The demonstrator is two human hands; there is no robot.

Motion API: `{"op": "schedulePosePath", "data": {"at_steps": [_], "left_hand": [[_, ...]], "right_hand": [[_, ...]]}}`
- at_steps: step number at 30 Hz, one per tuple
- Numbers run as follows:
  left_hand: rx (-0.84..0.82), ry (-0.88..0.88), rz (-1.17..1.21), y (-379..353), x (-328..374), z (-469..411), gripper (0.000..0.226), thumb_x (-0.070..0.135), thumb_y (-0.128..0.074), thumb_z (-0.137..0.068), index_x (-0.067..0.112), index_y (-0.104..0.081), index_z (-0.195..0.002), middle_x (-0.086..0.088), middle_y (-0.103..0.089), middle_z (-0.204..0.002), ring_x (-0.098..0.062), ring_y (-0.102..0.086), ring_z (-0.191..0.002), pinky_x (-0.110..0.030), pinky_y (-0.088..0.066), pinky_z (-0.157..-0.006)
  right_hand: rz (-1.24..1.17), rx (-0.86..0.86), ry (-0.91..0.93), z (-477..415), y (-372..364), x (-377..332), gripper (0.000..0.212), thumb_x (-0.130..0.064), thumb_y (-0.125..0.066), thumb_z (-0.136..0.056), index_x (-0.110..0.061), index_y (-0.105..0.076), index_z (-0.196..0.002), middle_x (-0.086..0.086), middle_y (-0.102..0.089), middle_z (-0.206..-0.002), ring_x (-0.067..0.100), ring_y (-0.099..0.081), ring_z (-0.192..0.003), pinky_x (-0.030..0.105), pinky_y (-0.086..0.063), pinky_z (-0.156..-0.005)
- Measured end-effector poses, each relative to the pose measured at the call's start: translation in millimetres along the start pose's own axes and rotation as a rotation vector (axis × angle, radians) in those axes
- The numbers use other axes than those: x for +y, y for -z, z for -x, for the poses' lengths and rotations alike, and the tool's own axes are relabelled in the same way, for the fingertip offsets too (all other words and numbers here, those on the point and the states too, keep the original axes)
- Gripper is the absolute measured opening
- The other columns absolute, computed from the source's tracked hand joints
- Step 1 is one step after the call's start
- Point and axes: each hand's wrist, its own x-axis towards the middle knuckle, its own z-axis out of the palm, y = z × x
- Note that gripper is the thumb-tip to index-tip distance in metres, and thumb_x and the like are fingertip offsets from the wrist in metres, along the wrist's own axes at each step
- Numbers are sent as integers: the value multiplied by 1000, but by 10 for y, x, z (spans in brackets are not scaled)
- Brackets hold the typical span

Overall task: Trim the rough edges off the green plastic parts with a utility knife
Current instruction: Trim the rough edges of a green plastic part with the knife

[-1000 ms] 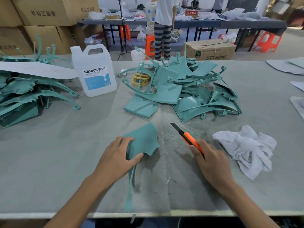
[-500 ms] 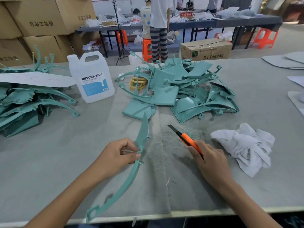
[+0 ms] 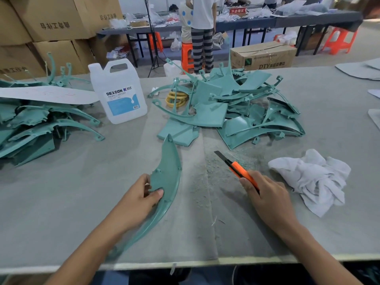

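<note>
1. The left hand (image 3: pixel 135 200) pinches a curved green part (image 3: pixel 167 173) at its left rim. The thumb lies on the part's face and the fingers curl behind it.
2. The part sits near the middle of the bench's (image 3: pixel 61 192) near edge. Its thin tail reaches down almost to that edge, and its pointed tip aims at the far side.
3. The right hand (image 3: pixel 269 198) has its fingers wrapped round the orange handle of a knife (image 3: pixel 236 168). It is to the right of the part and apart from it.
4. The dark blade is out and points away toward the far left, above a patch of shavings (image 3: pixel 211 167). Whether its tip touches the bench I cannot tell.
5. A pile (image 3: pixel 226 112) of green parts lies past the hands, in the middle of the bench toward the far edge. Yellow rings (image 3: pixel 176 98) lie at its left side.
6. More green parts (image 3: pixel 30 124) are stacked at the left edge, with a white sheet (image 3: pixel 47 94) lying on top of them.
7. A white jug (image 3: pixel 119 93) stands upright between the two heaps.
8. A crumpled white rag (image 3: pixel 314 179) lies just right of the right hand, toward the right edge.
</note>
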Motion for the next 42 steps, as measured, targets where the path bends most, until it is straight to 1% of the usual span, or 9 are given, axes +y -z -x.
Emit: {"op": "schedulePosePath", "data": {"at_steps": [5, 9, 12, 15, 20, 25, 32, 36, 42], "left_hand": [[364, -56, -32, -509, -70, 131, 28, 20, -67, -94, 42, -53, -105, 21, -69, -99, 5, -66, -89, -28, -51, -80], [456, -170, -76, -712, -60, 53, 20, 38, -66, -93, 50, -52, -101, 31, -65, -93, 6, -64, -80, -19, -44, -64], [436, -248, -101, -718, -42, -108, 16, 37, -68, -93, 49, -58, -96, 25, -69, -84, 3, -65, -76, -12, -44, -61], [378, -239, -98, -770, -21, -271, 10, 39, -70, -92, 45, -61, -93, 24, -70, -84, 1, -67, -76, -25, -52, -65], [410, -226, -58, -815, -52, -377, 24, 53, -68, -85, 30, -62, -91, 7, -71, -77, -15, -67, -73, -43, -55, -67], [408, -231, -75, -810, -108, -383, 23, 46, -70, -90, 25, -62, -87, 0, -68, -71, -21, -64, -70, -49, -52, -67], [423, -270, -114, -822, -128, -400, 23, 46, -69, -91, 26, -60, -84, 1, -65, -67, -18, -60, -66, -42, -49, -64], [442, -338, -178, -810, -126, -387, 29, 53, -62, -90, 30, -51, -76, 5, -58, -60, -11, -55, -63, -21, -38, -55], [440, -380, -208, -802, -130, -402, 26, 51, -60, -91, 28, -52, -82, 6, -60, -62, -12, -57, -69, -16, -37, -56]], "right_hand": [[17, 4, -6, 9, 10, -15, 36, -58, -36, -102, -31, -59, -104, -20, -49, -77, 10, -46, -66, 35, -33, -68], [-5, -5, -11, 11, 72, -59, 31, -54, -41, -101, -29, -59, -103, -21, -46, -70, 8, -42, -62, 34, -33, -67], [-107, -23, -85, 36, 148, -133, 36, -59, -39, -97, -31, -60, -101, -16, -52, -63, 4, -49, -59, 31, -34, -57], [-214, -16, -118, 77, 259, -274, 37, -66, -39, -93, -36, -60, -102, -8, -57, -59, 6, -56, -56, 27, -41, -53], [-263, -164, 43, -12, 500, -669, 30, -67, -42, -93, -58, -49, -121, -8, -64, -67, 9, -61, -53, 37, -53, -53], [-94, -287, 207, -158, 637, -928, 49, -70, -31, -92, -70, -26, -141, -24, -58, -65, 0, -58, -62, 20, -41, -51], [41, -370, 266, -296, 742, -976, 58, -75, -18, -88, -66, -30, -144, -18, -56, -62, 2, -50, -50, 21, -43, -51], [194, -339, 299, -513, 846, -947, 58, -68, -16, -94, -57, -31, -149, -13, -63, -72, 3, -54, -51, 26, -52, -50], [388, -225, 402, -696, 981, -1049, 58, -69, -8, -94, -56, -14, -150, -10, -57, -75, 17, -56, -54, 30, -45, -48]]}}
